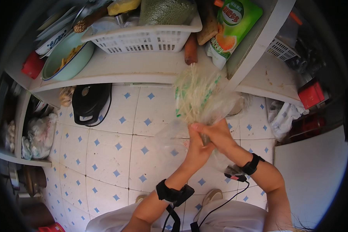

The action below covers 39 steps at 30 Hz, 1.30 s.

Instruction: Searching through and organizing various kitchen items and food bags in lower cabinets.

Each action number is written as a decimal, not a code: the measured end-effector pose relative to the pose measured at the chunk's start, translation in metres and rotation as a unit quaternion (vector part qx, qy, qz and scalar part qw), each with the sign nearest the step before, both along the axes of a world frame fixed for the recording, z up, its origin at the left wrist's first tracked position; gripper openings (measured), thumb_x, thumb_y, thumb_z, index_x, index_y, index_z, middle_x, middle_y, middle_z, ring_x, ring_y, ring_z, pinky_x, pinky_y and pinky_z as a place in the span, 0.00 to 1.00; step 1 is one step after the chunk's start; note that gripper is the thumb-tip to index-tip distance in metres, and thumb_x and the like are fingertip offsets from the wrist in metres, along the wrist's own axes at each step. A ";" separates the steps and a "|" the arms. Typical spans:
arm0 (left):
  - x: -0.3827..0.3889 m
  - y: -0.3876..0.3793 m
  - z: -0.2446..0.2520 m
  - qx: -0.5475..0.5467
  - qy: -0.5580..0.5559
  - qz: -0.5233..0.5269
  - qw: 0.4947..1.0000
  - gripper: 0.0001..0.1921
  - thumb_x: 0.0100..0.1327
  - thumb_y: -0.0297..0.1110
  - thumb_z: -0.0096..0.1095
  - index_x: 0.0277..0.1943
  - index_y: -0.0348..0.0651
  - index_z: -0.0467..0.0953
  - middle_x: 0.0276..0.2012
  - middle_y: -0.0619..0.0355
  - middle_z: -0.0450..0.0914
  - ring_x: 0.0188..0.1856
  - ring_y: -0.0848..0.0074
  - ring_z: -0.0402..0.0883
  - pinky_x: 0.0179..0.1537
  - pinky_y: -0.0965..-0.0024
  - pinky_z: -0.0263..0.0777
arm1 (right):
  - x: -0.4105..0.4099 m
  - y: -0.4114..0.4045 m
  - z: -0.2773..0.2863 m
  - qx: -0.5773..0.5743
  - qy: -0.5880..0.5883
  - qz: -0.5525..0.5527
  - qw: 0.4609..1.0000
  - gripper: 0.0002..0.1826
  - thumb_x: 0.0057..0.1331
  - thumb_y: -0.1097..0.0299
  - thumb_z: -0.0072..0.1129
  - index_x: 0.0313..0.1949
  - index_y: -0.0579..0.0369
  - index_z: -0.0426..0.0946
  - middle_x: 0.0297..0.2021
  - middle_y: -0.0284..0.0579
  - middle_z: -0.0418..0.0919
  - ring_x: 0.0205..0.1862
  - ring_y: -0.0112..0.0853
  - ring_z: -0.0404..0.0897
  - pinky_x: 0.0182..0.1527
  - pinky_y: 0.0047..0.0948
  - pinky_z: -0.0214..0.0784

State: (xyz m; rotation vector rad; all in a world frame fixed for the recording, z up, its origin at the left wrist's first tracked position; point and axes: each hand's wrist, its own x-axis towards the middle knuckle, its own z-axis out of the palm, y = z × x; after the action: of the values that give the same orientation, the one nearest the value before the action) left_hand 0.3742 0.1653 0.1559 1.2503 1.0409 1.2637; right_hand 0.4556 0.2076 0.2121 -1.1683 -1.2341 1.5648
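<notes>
A clear plastic bag with green print point(195, 94) holds a bundle of thin, pale strands that look like dried noodles. It rises upright from my hands, with its filled part toward the shelf. My left hand point(198, 146) grips the bag's gathered lower end. Wrapped around the same end from the other side is my right hand point(219, 134), its thumb lying across near the left thumb. Loose, see-through plastic spreads around both hands, and the fingers' far sides are hidden.
A low shelf point(127, 65) bears a white plastic basket point(142, 40), a green enamel basin point(75, 65) and a green pouch point(235, 32). Beneath it, a black appliance point(90, 101) with a cord lies on the tiled floor point(110, 150). A white panel point(310, 171) stands at right.
</notes>
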 end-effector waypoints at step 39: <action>-0.043 -0.053 -0.080 -0.026 0.529 0.179 0.829 0.29 0.38 0.22 0.62 0.48 0.40 0.62 0.47 0.52 0.63 0.55 0.62 0.58 0.61 0.49 0.32 | 0.028 0.006 0.084 0.391 -0.229 -0.115 0.884 0.23 0.59 0.60 0.47 0.50 0.61 0.62 0.44 0.43 0.68 0.42 0.30 0.68 0.48 0.30 0.60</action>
State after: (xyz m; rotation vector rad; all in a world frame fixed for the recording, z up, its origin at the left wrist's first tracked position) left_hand 0.3316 0.1128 0.0758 1.8101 2.1606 0.7073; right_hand 0.4840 0.2134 0.2959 -1.0872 -1.7279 0.4965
